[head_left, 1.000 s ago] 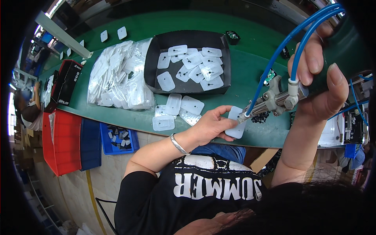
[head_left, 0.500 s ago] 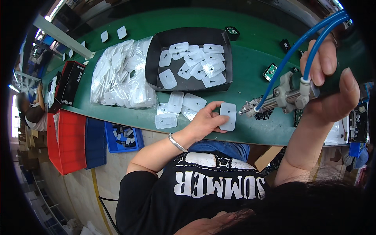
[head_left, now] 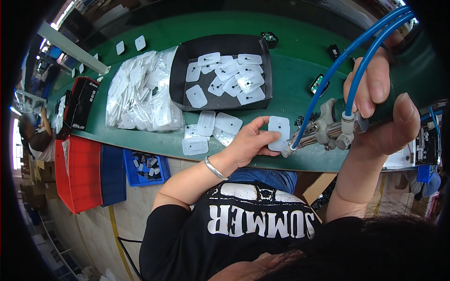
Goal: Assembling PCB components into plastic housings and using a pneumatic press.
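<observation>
My left hand (head_left: 257,142) pinches a white rounded plastic plate (head_left: 279,126) with small dark spots, holding it upright above the table's near edge. My right hand (head_left: 375,107) is wrapped round a metal air tool (head_left: 323,130) fed by two blue hoses (head_left: 344,61); its thumb stands out to the side. The tool's tip meets the lower right edge of the plate, or lies just in front of it; which I cannot tell. Loose white plates (head_left: 228,123) lie left of my left hand. Behind them, a black box (head_left: 221,103) holds more plates with black marks.
A clear bag of white plates (head_left: 140,93) lies left of the box. Small circuit boards in black housings (head_left: 317,84) sit farther right on the green table (head_left: 295,70). Red (head_left: 77,173) and blue bins (head_left: 146,180) stand below the table's left edge. A person (head_left: 37,133) is far left.
My right hand has brought the air tool left and down, its tip reaching the plate. The plate is turned slightly and raised a little in my left hand. The whole view has shifted slightly.
</observation>
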`<move>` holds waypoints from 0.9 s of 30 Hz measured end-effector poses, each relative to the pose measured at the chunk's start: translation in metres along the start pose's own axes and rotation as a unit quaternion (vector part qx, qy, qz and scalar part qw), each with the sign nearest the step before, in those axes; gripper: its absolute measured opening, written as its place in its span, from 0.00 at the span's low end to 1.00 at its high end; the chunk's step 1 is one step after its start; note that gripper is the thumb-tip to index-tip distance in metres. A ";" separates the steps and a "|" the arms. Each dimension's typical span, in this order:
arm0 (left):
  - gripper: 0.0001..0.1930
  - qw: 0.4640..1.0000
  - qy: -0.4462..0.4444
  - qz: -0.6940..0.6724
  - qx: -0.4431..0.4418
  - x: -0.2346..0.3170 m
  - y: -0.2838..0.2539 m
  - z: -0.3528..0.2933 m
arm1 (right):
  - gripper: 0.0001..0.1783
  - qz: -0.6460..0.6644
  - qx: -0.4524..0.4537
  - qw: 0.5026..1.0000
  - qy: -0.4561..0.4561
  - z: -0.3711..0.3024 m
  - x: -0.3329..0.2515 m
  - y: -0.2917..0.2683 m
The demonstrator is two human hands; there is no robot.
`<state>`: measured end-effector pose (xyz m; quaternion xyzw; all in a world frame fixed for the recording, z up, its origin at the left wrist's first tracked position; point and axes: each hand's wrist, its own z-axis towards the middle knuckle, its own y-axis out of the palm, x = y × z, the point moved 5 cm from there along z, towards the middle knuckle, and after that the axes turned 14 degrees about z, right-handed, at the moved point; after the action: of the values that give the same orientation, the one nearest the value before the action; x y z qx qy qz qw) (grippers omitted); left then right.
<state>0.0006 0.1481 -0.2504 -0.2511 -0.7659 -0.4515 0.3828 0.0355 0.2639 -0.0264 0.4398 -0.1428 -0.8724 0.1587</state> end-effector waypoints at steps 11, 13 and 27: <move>0.23 0.999 0.007 -0.012 0.035 0.001 0.003 0.002 | 0.30 -0.020 -0.020 0.999 -0.018 0.003 0.003 0.014; 0.23 0.999 0.004 -0.016 0.037 -0.001 0.000 0.004 | 0.31 -0.055 -0.010 0.998 -0.004 0.001 0.006 0.007; 0.21 0.998 -0.042 -0.047 -0.005 -0.013 0.000 0.002 | 0.35 -0.049 0.012 0.997 -0.055 -0.001 -0.006 -0.003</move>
<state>0.0070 0.1496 -0.2614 -0.2358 -0.7899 -0.4620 0.3272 0.0393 0.2691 -0.0239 0.3994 -0.1396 -0.9003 0.1021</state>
